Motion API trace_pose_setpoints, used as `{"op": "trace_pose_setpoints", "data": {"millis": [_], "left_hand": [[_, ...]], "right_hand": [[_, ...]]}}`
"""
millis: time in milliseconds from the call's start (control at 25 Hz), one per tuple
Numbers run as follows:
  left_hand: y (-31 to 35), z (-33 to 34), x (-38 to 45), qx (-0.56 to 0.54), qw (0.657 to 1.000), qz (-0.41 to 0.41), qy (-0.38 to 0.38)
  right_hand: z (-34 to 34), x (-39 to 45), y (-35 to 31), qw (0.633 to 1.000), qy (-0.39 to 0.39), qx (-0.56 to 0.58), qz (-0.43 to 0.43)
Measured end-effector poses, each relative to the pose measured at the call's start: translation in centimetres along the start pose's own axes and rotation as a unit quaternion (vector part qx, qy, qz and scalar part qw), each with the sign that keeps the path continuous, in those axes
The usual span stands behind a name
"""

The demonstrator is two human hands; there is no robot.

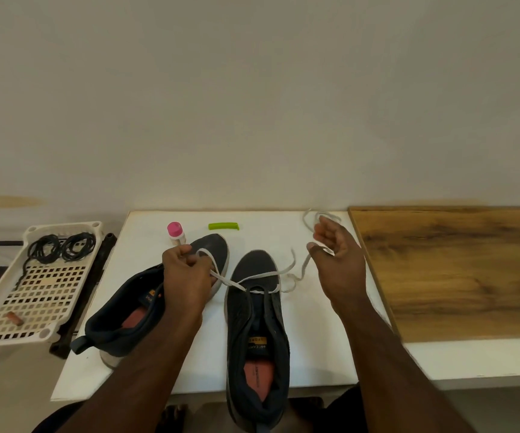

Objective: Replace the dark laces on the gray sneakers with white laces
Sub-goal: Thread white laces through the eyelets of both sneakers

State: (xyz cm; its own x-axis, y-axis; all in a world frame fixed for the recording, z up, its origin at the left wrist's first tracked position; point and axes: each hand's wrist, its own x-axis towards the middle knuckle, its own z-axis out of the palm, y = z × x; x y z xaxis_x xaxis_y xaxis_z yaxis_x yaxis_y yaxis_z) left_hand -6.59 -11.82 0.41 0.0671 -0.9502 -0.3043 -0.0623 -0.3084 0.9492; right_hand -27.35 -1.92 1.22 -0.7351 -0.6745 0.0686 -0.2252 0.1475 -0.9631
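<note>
On the white tabletop [312, 345], the thin white lace [257, 275] runs through the lowest eyelets of the right-hand dark gray mesh sneaker [257, 335], which stands toe away from the person with its tongue open, so the eyelet rows are easy to reach. One end of the lace leads left to the left hand [186, 276], whose fingers pinch it just above the toe of the second gray sneaker [146, 304]; that shoe lies angled beside the first, unlaced, probably waiting its turn. The other end trails right in loose curls and is gathered in the curled fingers of the right hand [335, 256], lifted off the table. Holding both ends apart like this looks like a way to even their lengths before crossing upward.

Farther left, the coiled black laces [61, 247] sit in a cream perforated plastic tray [38, 303], set aside out of the working space. Behind the shoes stand a small pink-capped bottle [176, 233] and a lime-green plastic piece [223, 226]. A wood-grain board [459, 270] lies to the right.
</note>
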Motion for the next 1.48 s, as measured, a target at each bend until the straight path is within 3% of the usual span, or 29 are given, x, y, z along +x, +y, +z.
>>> {"op": "trace_pose_setpoints", "data": {"millis": [200, 320, 360, 440, 520, 600, 760, 840, 920, 1000, 1040, 1120, 1200, 1280, 1360, 1440, 1480], "left_hand": [[-0.1, -0.1, -0.3, 0.215, 0.958, 0.188, 0.017], [0.6, 0.5, -1.2, 0.22, 0.948, 0.229, -0.015], [1.2, 1.1, -2.2, 0.179, 0.963, 0.192, -0.068], [2.4, 2.3, -4.3, 0.043, 0.973, 0.003, -0.225], [2.8, 2.3, -4.9, -0.087, 0.922, -0.181, -0.332], [2.5, 1.7, -4.1, -0.154, 0.901, -0.228, -0.335], [2.4, 0.6, -2.6, -0.14, 0.951, -0.131, -0.244], [2.6, 0.5, -2.8, -0.117, 0.955, -0.096, -0.254], [2.8, 0.6, -2.9, -0.142, 0.96, -0.072, -0.23], [3.3, 0.7, -2.7, -0.201, 0.962, -0.073, -0.171], [3.4, 0.6, -2.6, -0.218, 0.963, -0.074, -0.143], [3.0, 0.6, -2.7, -0.212, 0.968, -0.074, -0.113], [2.5, 0.7, -2.8, -0.2, 0.971, -0.072, -0.107], [2.4, 0.7, -3.0, -0.204, 0.97, -0.072, -0.11], [2.7, 0.7, -3.0, -0.229, 0.963, -0.069, -0.123], [3.0, 0.6, -2.9, -0.246, 0.956, -0.064, -0.143], [3.2, 0.5, -2.9, -0.242, 0.956, -0.061, -0.156]], "right_hand": [[-1.5, 0.6, 1.4, 0.986, 0.08, -0.142, 0.019], [-1.5, -0.1, -0.2, 0.974, 0.13, -0.106, -0.152], [-0.9, -0.8, -1.1, 0.962, 0.099, -0.101, -0.234], [1.2, -2.9, -2.8, 0.932, -0.013, -0.092, -0.35], [3.3, -5.2, -3.6, 0.92, -0.13, -0.047, -0.367], [3.9, -6.4, -3.3, 0.92, -0.201, -0.007, -0.335], [1.5, -4.7, -1.9, 0.96, -0.217, -0.02, -0.173], [0.4, -3.3, -1.2, 0.952, -0.222, -0.152, -0.149], [-0.9, -1.6, 0.4, 0.905, -0.229, -0.344, -0.105], [-2.5, -0.1, 2.1, 0.865, -0.151, -0.478, -0.039], [-3.2, 0.3, 2.6, 0.864, -0.093, -0.495, -0.018], [-3.6, 0.7, 2.8, 0.904, -0.017, -0.428, 0.016], [-3.2, 0.5, 2.0, 0.964, -0.022, -0.259, 0.055], [-2.9, 0.0, 1.5, 0.981, -0.052, -0.17, 0.073], [-3.3, -0.1, 1.9, 0.953, -0.13, -0.259, 0.09], [-3.6, -0.5, 2.3, 0.872, -0.223, -0.428, 0.085], [-3.6, -0.5, 2.1, 0.858, -0.214, -0.463, 0.064]]}}
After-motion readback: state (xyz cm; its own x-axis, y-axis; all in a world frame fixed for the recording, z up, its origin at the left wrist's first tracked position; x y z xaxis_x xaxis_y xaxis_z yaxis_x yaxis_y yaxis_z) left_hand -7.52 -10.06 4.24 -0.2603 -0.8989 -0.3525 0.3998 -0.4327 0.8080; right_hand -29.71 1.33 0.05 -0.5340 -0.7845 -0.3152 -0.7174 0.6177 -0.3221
